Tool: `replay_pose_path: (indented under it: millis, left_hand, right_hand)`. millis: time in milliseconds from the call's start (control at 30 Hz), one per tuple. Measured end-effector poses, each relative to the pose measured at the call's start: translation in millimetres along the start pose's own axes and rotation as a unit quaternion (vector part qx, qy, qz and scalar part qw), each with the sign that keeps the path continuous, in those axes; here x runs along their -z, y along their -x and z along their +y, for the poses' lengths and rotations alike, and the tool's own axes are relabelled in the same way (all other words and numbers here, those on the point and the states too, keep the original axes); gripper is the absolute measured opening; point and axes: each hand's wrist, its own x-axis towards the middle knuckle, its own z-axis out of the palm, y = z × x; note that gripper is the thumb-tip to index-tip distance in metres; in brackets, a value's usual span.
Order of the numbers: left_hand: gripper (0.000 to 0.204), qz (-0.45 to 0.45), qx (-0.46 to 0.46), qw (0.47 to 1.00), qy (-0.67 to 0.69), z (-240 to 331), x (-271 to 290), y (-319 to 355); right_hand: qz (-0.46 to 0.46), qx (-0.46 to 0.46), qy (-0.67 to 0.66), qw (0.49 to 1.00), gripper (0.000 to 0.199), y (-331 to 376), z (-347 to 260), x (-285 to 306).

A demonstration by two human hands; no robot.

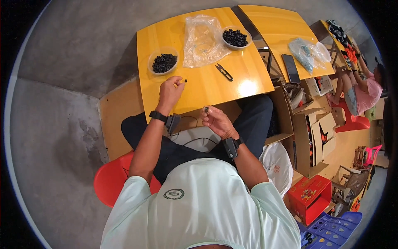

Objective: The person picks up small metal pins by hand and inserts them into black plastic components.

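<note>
Two round, translucent plastic bowls are set on the glossy, wood-grained tabletop [192, 89]: the left bowl [151, 66], holding small black rings [164, 63], by the left edge; the right bowl [236, 47], heaped with rounded black beads [235, 37], near the right edge. Between them, a crumpled clear plastic bag [201, 43] is spread; slim black thread snips [224, 72] are laid nearer the near edge. Beyond the right edge, a black smartphone [290, 68] is rested on a second tabletop [275, 25]. A small black piece [185, 81] is pinched at the left hand's [170, 92] fingertips above the near-left corner; a dark piece [206, 109] is gripped by the right hand [219, 121], just off the near edge.
</note>
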Motion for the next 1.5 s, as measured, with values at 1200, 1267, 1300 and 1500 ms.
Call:
replay_pose_path:
  millis: [1200,1267,1300,1500]
  left_hand:
    - [0.024,-0.179,-0.114,0.956,0.200,78,31,81]
    - [0.024,-0.174,-0.115,0.956,0.204,79,30,83]
    - [0.024,-0.169,-0.113,0.956,0.209,80,31,84]
    - [0.023,-0.159,-0.110,0.954,0.227,84,30,86]
  right_hand:
    - [-0.018,0.017,-0.002,1.000,0.027,2,9,-3]
    - [-0.021,0.017,-0.004,1.000,0.027,2,8,-5]
    - [-0.023,0.016,-0.005,1.000,0.026,3,8,-7]
    - [-0.033,0.030,0.023,0.999,0.025,5,7,-5]
